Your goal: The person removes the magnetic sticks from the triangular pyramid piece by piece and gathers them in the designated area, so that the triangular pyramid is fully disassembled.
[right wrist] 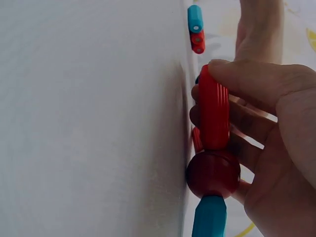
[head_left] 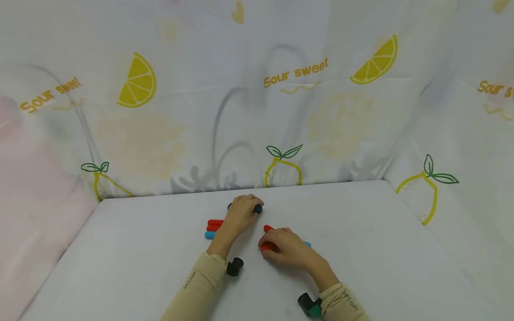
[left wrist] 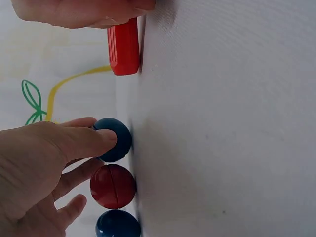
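Observation:
In the left wrist view, my left hand (left wrist: 44, 163) pinches a dark blue ball (left wrist: 112, 139) with the thumb on its near side and fingers behind it. Lined up with it on the table are a dark red ball (left wrist: 113, 186) and a second dark blue ball (left wrist: 117, 224). My right hand (right wrist: 276, 123) grips a red ridged rod (right wrist: 215, 111) between thumb and fingers. End to end with that rod are a dark red ball (right wrist: 214, 174) and a light-blue rod (right wrist: 209, 217). Another red rod (head_left: 268, 228) lies just beyond the right hand.
Two red rods (head_left: 215, 222) and a light-blue rod (head_left: 210, 235) lie side by side, left of the left forearm. Under everything is a white tabletop (head_left: 373, 249), with a lemon-printed cloth (head_left: 249, 111) hanging at its far edge. Each wrist carries a black camera (head_left: 235, 266).

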A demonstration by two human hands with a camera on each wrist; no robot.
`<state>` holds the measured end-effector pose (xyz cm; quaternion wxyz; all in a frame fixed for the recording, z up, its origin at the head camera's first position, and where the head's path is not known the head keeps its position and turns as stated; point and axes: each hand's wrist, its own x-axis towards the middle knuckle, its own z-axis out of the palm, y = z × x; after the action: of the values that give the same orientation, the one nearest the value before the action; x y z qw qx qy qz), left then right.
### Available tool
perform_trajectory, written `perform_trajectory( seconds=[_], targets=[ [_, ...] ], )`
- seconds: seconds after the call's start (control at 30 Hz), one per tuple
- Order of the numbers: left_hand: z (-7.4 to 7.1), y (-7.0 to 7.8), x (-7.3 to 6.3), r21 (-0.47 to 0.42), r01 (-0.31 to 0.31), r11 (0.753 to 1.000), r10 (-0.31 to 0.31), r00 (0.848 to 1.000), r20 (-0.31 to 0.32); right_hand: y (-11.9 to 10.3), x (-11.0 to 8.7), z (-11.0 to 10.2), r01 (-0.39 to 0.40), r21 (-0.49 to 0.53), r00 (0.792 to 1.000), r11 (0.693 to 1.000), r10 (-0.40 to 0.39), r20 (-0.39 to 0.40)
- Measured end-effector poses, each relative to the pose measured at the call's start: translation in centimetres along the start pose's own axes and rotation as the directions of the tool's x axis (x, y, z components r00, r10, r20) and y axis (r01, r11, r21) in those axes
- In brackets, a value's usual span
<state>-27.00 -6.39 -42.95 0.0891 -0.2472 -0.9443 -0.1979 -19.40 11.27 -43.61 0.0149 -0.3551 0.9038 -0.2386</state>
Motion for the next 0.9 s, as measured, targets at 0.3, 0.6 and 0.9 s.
perform_trajectory(
  seconds=[0.3,0.6,0.9],
  targets=[
    [-0.1,-0.2,-1.5,-0.031,-0.064,0.997,0.061,0.996,-0.066,-0.7,-0.4,-1.6,-0.005,0.042,0.999,0.999,0.006,-0.033],
    [0.6,1.0,-5.0,-0.285,-0.118,0.951,0.157,0.981,0.117,-1.3,-1.5,-3.6,-0.215,0.129,0.964,0.968,0.19,0.184],
    [1.0,1.1,-6.3,-0.258,-0.096,0.961,0.136,0.98,0.143,-1.7,-1.8,-2.7,-0.271,0.109,0.945,0.956,0.243,0.218]
  ],
)
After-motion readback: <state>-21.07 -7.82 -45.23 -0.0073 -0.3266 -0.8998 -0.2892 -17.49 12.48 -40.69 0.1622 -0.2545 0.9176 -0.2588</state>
